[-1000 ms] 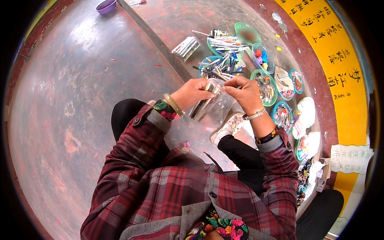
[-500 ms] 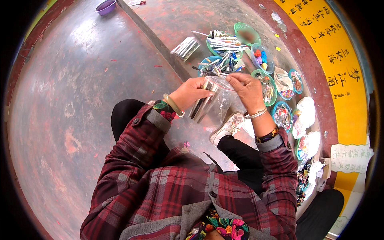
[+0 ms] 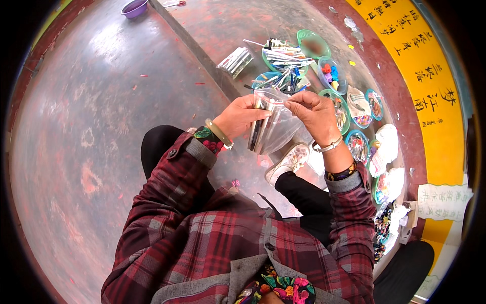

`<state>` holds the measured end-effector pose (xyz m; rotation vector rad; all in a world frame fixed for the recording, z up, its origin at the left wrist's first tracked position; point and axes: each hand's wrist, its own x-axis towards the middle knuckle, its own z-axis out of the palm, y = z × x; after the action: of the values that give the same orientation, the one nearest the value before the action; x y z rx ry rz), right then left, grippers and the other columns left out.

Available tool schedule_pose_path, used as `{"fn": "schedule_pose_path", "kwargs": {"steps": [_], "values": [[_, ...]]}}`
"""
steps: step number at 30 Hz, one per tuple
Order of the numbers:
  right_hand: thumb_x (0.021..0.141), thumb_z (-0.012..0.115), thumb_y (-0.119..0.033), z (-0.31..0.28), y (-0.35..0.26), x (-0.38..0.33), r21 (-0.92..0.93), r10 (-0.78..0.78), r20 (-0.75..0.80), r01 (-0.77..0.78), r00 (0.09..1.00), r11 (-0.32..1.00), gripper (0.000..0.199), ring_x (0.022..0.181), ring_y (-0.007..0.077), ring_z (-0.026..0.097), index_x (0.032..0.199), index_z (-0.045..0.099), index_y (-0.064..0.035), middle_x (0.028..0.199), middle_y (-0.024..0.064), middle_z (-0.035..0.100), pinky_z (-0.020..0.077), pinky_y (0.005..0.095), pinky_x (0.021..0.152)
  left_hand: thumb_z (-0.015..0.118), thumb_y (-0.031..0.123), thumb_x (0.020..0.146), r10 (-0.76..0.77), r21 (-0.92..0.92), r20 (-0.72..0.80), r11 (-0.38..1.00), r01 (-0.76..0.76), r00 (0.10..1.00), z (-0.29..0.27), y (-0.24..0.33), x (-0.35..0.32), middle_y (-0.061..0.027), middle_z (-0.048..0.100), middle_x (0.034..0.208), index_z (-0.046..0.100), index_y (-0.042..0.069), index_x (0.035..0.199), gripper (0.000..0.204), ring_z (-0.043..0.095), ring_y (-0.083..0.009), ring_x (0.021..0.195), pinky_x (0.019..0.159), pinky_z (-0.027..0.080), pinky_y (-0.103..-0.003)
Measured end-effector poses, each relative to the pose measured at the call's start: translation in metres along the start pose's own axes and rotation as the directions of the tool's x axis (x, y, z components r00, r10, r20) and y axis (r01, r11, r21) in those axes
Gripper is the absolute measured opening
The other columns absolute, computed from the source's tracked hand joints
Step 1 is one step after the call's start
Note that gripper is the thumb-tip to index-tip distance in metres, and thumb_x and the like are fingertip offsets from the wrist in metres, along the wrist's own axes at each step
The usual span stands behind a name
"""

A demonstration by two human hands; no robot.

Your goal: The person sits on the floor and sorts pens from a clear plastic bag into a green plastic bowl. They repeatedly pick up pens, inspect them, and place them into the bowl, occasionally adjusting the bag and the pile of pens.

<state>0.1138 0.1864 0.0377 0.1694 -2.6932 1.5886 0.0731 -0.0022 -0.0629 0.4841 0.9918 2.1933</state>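
Observation:
A clear plastic zip bag [image 3: 283, 126] hangs upright between my hands, with several pens [image 3: 260, 133] standing along its left side. My left hand [image 3: 242, 117] is closed on the bag's left upper edge, its thumb pressing over the pens through the plastic. At the right upper corner, my right hand [image 3: 316, 112] pinches the bag's rim between thumb and fingers. Just beyond the bag, a blue basket [image 3: 264, 77] holds dark pens, and a green basket [image 3: 267, 62] behind it is heaped with white pens.
A filled clear bag of pens [image 3: 235, 62] lies on the floor left of the baskets. Bowls of small coloured pieces, including a green bowl [image 3: 346, 119], line the right side by the wall. A purple basin [image 3: 134, 8] stands far left. My shoe [image 3: 288, 163] is below the bag.
The bag has turned more upright, and its top edge now stands up above my fingers. My right hand has shifted slightly down and right, still pinching the rim.

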Motion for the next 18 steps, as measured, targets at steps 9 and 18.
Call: {"fn": "schedule_pose_path", "kwargs": {"steps": [9,18], "values": [[0.081,0.065,-0.007,0.003,-0.032,-0.007,0.025,-0.042,-0.004,0.042,0.999,0.999,0.009,0.067,0.0046,0.05,0.084,0.064,0.0009,0.072,-0.0001,0.06,0.042,0.0202,0.06,0.063,-0.002,0.077,-0.045,-0.213,0.152,0.974,0.077,0.987,0.006,0.006,-0.006,-0.0046,0.062,0.104,0.056,0.002,0.114,0.038,0.059,-0.0144,0.094,0.085,0.046,-0.03],[0.082,0.065,-0.008,0.005,-0.023,0.003,0.094,-0.037,-0.083,0.045,0.996,0.995,0.008,0.063,0.0029,0.047,0.083,0.065,-0.0001,0.068,-0.0041,0.057,0.0395,0.0193,0.056,0.059,-0.001,0.081,0.029,0.035,-0.019,0.999,-0.028,0.999,0.023,0.021,-0.009,-0.0031,0.064,0.096,0.059,0.002,0.109,0.028,0.059,-0.0115,0.086,0.081,0.046,-0.026]]}}
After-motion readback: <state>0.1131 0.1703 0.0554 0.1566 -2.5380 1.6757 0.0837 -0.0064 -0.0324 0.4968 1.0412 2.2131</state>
